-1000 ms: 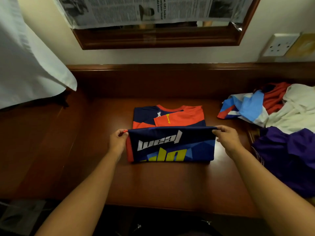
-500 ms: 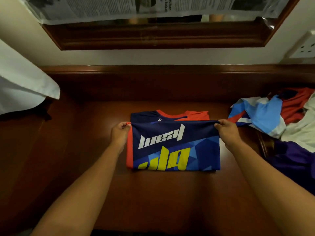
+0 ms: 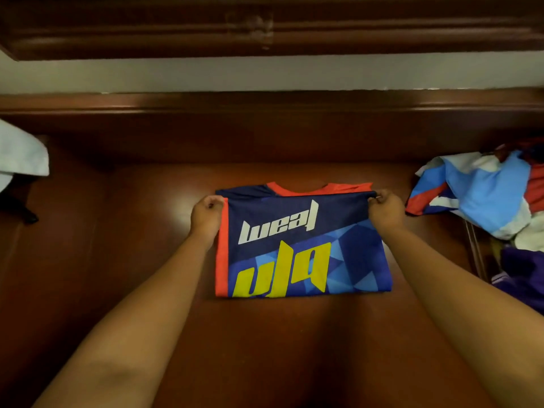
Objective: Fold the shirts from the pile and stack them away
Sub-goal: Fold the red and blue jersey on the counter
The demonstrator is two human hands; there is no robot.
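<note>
A navy and orange jersey (image 3: 300, 245) with white and yellow lettering lies folded on the wooden desk (image 3: 147, 231). Its lower half is turned up over the top, and only the orange collar shows at the far edge. My left hand (image 3: 207, 213) pinches the far left corner of the folded flap. My right hand (image 3: 384, 209) pinches the far right corner. Both hands sit low, at the jersey's far edge. A pile of unfolded shirts (image 3: 482, 195), light blue, white, red and purple, lies at the right.
A raised wooden ledge (image 3: 265, 104) runs along the back of the desk below a dark wooden frame (image 3: 265, 28). A white cloth (image 3: 20, 154) hangs in at the left edge. Bare desk surface shows to the left of the jersey and in front of it.
Both hands have carried the jersey's lower half away from me, over its top, until only the collar shows. The view has tilted down and moved closer.
</note>
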